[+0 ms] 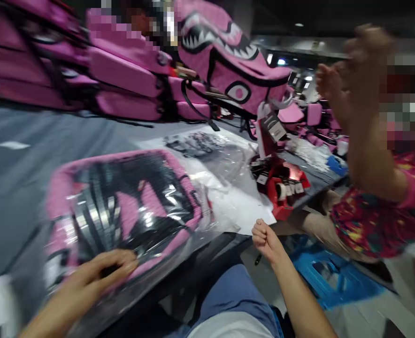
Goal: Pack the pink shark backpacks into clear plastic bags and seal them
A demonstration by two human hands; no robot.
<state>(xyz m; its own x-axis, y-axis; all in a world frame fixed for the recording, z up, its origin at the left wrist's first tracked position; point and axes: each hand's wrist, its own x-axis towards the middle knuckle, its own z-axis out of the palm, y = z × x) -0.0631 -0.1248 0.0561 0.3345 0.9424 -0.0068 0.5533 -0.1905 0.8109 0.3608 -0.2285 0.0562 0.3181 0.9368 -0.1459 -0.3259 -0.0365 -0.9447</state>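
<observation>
A pink and black backpack (127,206) lies flat on the table in a clear plastic bag (170,191), its black straps showing through the glossy film. At its near edge is my left hand (103,272), with thumb and fingers closed in a pinch on the plastic. My right hand (265,239) is held just off the table's near edge, right of the bagged backpack. Its fingers are curled in; anything inside them is hidden. Crumpled clear film and white sheets (225,197) lie between the backpack and a red box (281,188) holding black tagged items.
A pink backpack (228,61) with a shark-mouth print and hanging tags stands behind. Stacked pink backpacks (123,70) line the table's far left side. At right, a co-worker's raised arms (365,94) are blurred. A blue plastic stool (334,277) stands below.
</observation>
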